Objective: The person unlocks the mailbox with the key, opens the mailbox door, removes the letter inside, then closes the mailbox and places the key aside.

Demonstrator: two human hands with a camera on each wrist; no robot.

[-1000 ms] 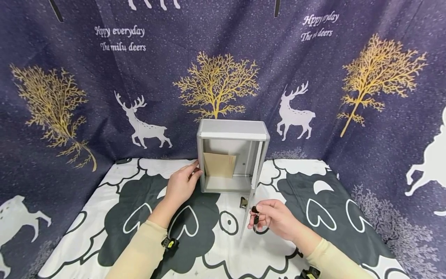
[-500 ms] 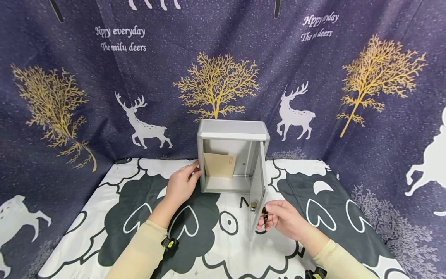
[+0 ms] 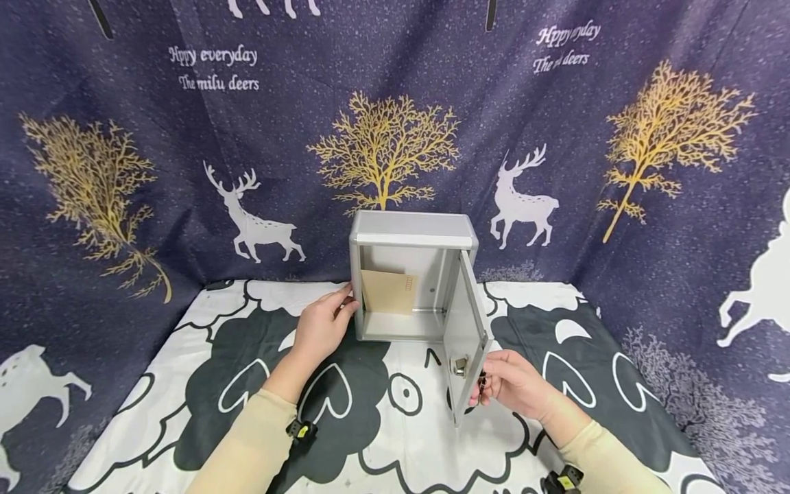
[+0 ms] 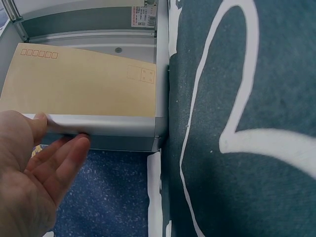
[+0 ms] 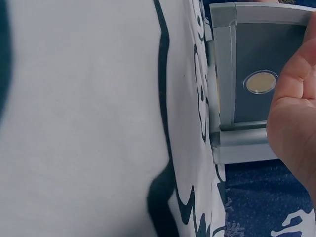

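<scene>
"Grey metal, by the look of it, that box. Where does it stand?"

"Upright near the far edge of the cloth-covered counter, about midway between the left and right edges, its opening toward the near edge."

"How far along does the work look?"

"Opening the box looks largely done: the door is swung well out, and the lock shows on its inner face. What is left is harder to judge. The envelope is inside, neither hand touching it, and the door is not closed again."

"And the hands?"

"The left hand rests against the box's left wall, fingers loosely extended and thumb by the front edge, steadying rather than clasping, it seems. The right hand is at the door's outer face, thumb and fingers bent close on the keys. Whether one sits in the lock cannot be told; the right wrist view does not show the fingertips."

"Which way do things point?"

"The door is hinged at the box's right side; its free edge points toward the counter's near edge, slightly rightward, and its long axis seems to run upright along the hinge. The envelope stands at the left inside, printed face toward the opening. Its long axis seems upright too, since its row of small squares runs up and down."
</scene>
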